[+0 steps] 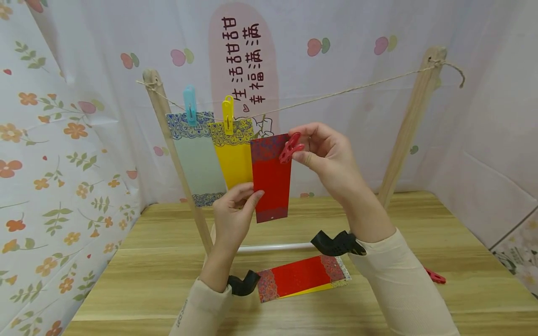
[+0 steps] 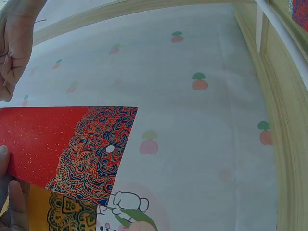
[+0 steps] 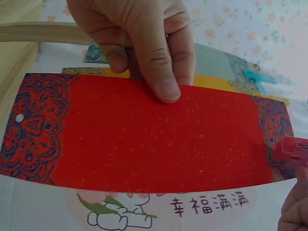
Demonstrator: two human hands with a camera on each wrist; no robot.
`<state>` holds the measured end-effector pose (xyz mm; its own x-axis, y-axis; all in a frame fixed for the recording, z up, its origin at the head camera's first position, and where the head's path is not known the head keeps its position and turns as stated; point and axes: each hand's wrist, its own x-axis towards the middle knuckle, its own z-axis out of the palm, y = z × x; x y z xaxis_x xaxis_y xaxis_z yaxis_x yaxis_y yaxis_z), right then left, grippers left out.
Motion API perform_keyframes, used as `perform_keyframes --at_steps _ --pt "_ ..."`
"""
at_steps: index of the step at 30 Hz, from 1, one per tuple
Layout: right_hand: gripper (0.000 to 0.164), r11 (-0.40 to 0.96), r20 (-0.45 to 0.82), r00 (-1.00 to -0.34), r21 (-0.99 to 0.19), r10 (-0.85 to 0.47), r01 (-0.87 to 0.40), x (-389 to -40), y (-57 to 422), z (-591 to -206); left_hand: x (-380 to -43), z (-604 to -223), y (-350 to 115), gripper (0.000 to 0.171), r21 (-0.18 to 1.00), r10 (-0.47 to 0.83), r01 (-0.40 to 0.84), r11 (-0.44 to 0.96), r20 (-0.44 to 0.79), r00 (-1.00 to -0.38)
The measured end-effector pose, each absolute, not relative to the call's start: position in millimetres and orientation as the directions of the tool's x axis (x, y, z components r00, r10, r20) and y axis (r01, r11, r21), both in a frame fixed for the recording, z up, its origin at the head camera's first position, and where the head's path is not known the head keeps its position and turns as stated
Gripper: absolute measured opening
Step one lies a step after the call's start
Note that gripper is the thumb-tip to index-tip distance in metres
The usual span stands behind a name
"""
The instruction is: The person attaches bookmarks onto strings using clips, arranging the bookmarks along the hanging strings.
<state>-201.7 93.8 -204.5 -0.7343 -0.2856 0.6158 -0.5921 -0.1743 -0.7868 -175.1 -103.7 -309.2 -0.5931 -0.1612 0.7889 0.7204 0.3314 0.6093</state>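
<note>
My left hand [image 1: 233, 214] pinches the left edge of a red paper bookmark [image 1: 271, 184] between thumb and fingers. Patterned bands cross both its ends, and a small hole [image 3: 19, 117] shows in the lower one. At its upper right corner, my right hand [image 1: 329, 156] holds a red clothespin [image 1: 291, 148], whose tip overlaps the bookmark's patterned end in the right wrist view. To the left, a yellow bookmark [image 1: 233, 161] hangs by a yellow clothespin [image 1: 228, 114], and a pale green one [image 1: 197, 161] by a blue clothespin [image 1: 190, 105]. The red bookmark partly covers the yellow.
Twine [image 1: 336, 94] runs between a left wooden post [image 1: 174, 149] and a right wooden post [image 1: 407, 126], sagging toward the hung bookmarks. On the table below lie stacked bookmarks [image 1: 300, 275], red uppermost. A white rod [image 1: 277, 247] crosses behind them; another red clothespin [image 1: 436, 276] lies at right.
</note>
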Motion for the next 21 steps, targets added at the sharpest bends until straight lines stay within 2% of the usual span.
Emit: perform_keyframes --at_steps 11,21 --pt "0.032 -0.278 0.681 -0.695 -0.731 -0.232 -0.624 -205.4 78.9 -190.8 -177.1 -305.1 -100.9 0.02 0.666 -0.238 0.673 0.322 0.745 -0.623" --pt "0.041 -0.371 0.743 -0.65 -0.655 -0.159 -0.658 -208.7 68.0 -177.9 -181.2 -297.5 -95.6 0.018 0.658 -0.262 0.684 0.314 0.753 -0.604"
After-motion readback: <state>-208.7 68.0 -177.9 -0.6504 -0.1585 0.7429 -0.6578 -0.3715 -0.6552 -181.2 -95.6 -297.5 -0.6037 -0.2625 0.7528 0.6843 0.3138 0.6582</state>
